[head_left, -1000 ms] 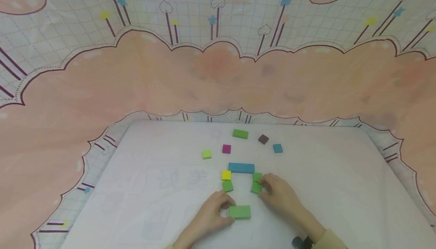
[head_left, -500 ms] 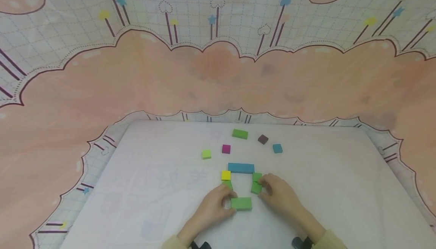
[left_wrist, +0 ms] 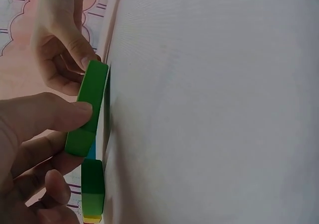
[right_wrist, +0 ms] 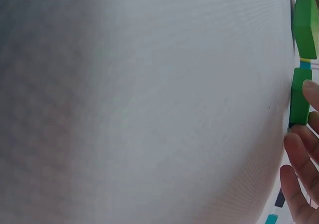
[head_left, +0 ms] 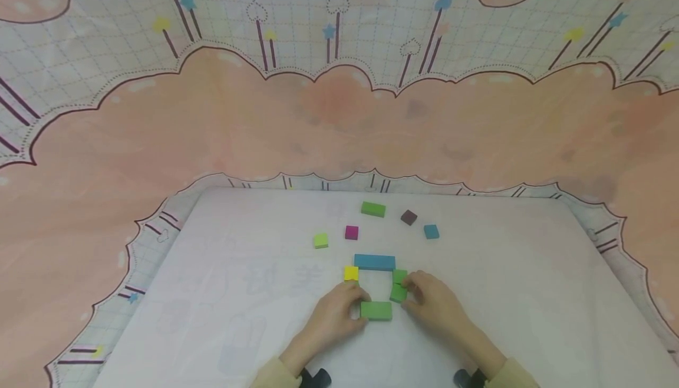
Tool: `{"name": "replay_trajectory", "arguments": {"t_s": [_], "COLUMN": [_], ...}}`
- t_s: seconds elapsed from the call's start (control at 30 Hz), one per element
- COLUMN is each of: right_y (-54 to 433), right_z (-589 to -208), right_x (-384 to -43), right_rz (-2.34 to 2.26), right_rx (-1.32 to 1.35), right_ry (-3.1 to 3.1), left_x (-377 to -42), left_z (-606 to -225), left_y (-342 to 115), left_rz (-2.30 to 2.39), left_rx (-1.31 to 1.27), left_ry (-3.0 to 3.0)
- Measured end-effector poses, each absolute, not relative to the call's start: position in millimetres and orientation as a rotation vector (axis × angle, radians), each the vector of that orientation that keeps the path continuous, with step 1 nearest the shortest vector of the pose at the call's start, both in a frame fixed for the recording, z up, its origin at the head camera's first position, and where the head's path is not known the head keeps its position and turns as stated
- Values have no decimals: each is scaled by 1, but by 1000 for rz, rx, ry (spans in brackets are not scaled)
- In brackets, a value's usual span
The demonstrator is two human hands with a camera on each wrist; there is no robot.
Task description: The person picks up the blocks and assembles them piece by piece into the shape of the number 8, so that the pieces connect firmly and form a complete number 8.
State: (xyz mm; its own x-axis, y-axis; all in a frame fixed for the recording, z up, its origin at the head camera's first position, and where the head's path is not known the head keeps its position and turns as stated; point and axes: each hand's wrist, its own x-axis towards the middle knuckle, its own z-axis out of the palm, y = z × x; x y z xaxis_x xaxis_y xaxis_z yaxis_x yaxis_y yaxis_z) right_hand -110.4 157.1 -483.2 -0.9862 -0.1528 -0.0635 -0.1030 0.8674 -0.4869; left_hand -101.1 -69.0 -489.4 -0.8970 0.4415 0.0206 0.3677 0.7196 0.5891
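Both forearms reach in from bottom edge, angled inward. Left hand (head_left: 333, 319) palm down, fingers curled, thumb and fingertips pinching. Right hand (head_left: 432, 304) palm down, fingers bent, fingertips pressing forward.

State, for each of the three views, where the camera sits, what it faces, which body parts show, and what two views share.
Head: above, facing down at the white table; both hands show.
Left wrist: beside the left hand, facing the long green block it holds.
Right wrist: low by the right hand, facing small green blocks.
Shared: the long green block appears in head and left wrist views.
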Motion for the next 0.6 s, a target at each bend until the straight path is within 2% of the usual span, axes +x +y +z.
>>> {"name": "replay_trajectory", "arguments": {"t_s": [0.6], "right_y": [158], "right_z": [-483], "right_x": [-110], "right_rz": [-779], "right_rx": [-201], "right_ry": [2938], "left_x": [-101], "left_z": [-490], "left_y": [-66], "left_rz": [804], "left_rx": [693], "left_ry": [2915]}}
